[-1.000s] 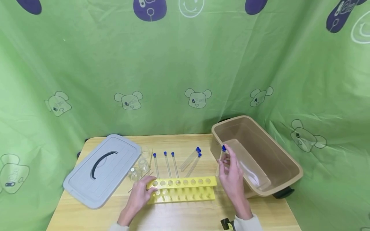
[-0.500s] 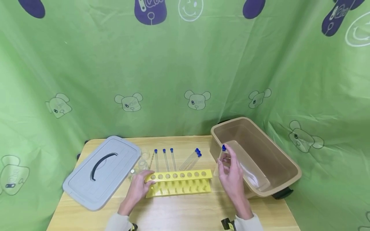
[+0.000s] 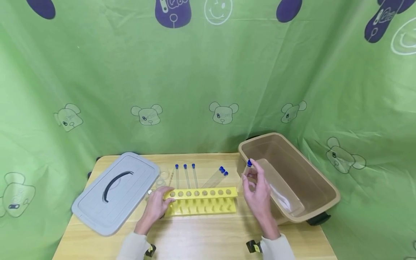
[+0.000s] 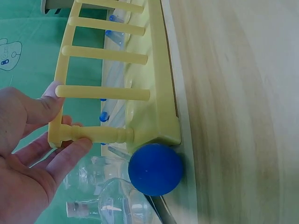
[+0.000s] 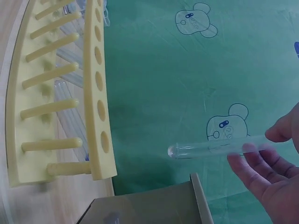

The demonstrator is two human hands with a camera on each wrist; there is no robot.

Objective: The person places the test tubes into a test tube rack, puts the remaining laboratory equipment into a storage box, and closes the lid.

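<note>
My left hand (image 3: 156,204) grips the left end of a yellow test tube rack (image 3: 208,209), thumb and fingers around its upper bar and end post in the left wrist view. No tube stands in the rack's holes. Just beyond its right end, my right hand (image 3: 258,187) pinches a blue-capped test tube (image 5: 201,150) near the cap. The clear tube hangs upright, its rounded bottom below the fingers, beside the rack and apart from it. Behind the rack lie several more blue-capped tubes, among them a group to the right (image 3: 216,177) and three slimmer ones, including a middle one (image 3: 186,177).
A brown storage bin (image 3: 289,173) stands open at the right, close to my right hand. Its grey lid (image 3: 117,191) lies at the left. Small glass flasks (image 4: 117,203) and a round blue object (image 4: 155,169) sit by the rack's left end.
My left hand has slid the rack away from me, towards the lying tubes. The right hand has shifted slightly left and up, still holding the test tube.
</note>
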